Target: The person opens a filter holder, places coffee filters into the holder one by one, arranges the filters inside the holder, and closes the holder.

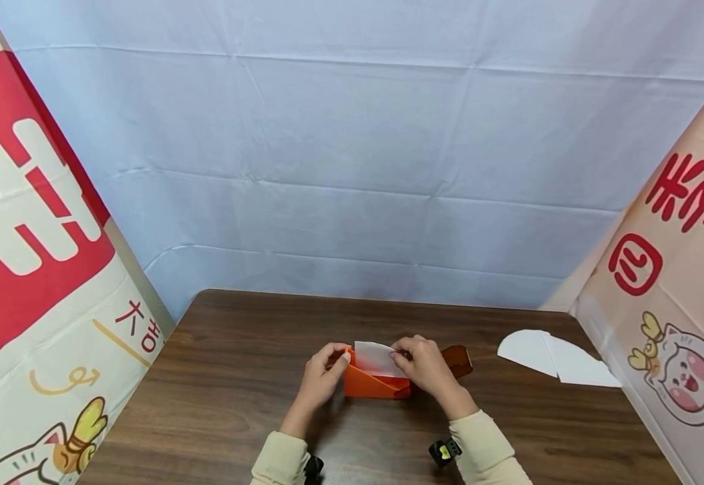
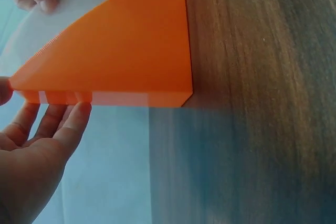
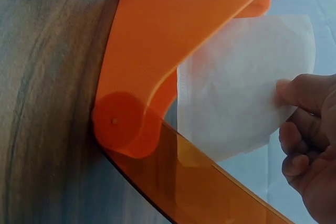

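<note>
An orange plastic holder (image 1: pixel 370 386) with a hinged, see-through amber lid (image 1: pixel 457 361) stands on the table, its lid swung out to the right. My left hand (image 1: pixel 321 377) grips the holder's upper left corner; in the left wrist view its thumb and fingers (image 2: pixel 79 124) lie along the end wall. Between the thumb and fingers of my right hand (image 1: pixel 426 367) is the edge of a white paper filter (image 1: pixel 376 357), shaped like those for coffee. The filter's lower part sits behind the holder's sloping front wall. In the right wrist view the filter (image 3: pixel 241 87) rises above the holder's rim.
Two more white paper filters (image 1: pixel 527 350) lie side by side on the brown wooden table (image 1: pixel 254 350), toward its right edge. Pale blue cloth (image 1: pixel 352 168) hangs behind the table. Printed banners (image 1: pixel 673 303) stand at both sides.
</note>
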Demonstrator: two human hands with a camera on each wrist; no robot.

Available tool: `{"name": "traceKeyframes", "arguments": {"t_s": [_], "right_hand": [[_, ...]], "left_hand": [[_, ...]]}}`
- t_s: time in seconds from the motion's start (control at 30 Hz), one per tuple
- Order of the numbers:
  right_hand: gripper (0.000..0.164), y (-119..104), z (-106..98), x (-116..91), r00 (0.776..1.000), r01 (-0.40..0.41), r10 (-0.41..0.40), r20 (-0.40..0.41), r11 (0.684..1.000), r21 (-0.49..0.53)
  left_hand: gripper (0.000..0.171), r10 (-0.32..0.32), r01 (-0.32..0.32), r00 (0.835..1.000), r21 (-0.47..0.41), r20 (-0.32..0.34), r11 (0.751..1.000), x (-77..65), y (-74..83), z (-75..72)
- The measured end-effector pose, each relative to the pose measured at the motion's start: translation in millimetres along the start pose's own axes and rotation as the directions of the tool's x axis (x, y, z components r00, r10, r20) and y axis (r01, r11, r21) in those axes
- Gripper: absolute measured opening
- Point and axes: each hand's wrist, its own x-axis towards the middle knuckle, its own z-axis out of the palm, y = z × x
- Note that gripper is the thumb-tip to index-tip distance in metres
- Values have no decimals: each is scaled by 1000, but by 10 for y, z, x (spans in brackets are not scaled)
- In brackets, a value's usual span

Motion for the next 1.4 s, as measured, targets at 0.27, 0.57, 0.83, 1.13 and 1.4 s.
{"name": "traceKeyframes", "arguments": {"t_s": [0.27, 0.57, 0.83, 1.13, 1.4], "right_hand": [[10, 7, 78, -12, 1000, 4, -4, -11, 1000, 3], [14, -17, 135, -17, 997, -71, 70, -11, 996, -45], [14, -15, 186, -38, 993, -113, 110, -40, 990, -82], [13, -21, 271, -45, 988, -154, 154, 4, 987, -46], [12, -24, 325, -61, 982, -186, 187, 25, 981, -64]], "left_hand": [[18, -16, 16, 1000, 20, -18, 1000, -16, 70, -16], [18, -39, 39, 999, 23, 14, 999, 0, 81, -40], [18, -57, 56, 998, 25, 36, 998, 7, 78, -54], [17, -47, 46, 999, 28, 27, 999, 0, 83, -53], [17, -53, 52, 998, 21, 26, 998, 12, -46, -43]]}}
